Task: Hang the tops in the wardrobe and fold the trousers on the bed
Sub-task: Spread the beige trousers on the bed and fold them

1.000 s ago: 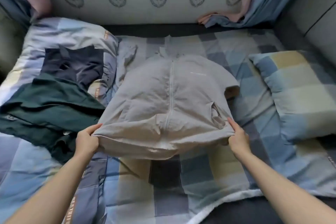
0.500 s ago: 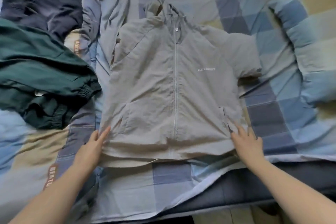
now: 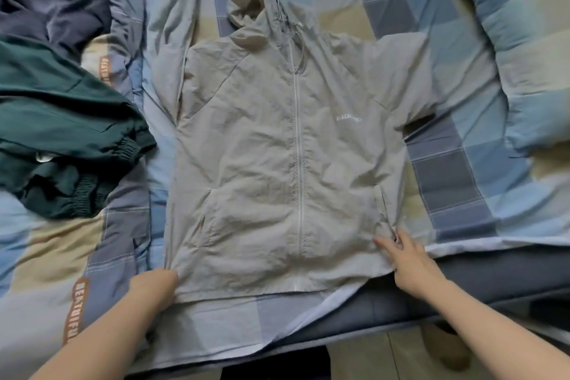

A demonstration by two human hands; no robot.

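I see the grey jacket (image 3: 277,148) flat on the checked bed (image 3: 447,170), my left hand (image 3: 154,287) gripping its bottom corner, right hand (image 3: 410,262) fingers straight, pressing the other corner, green trousers (image 3: 61,133) on the left

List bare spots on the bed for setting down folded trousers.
Free: checked quilt between the grey jacket and the pillow; also the near-left corner below the green garment. Crowded: far left, where green and navy clothes pile up.

Checked bed (image 3: 447,182) – grey jacket (image 3: 277,163), green trousers (image 3: 61,120), pillow (image 3: 524,55)
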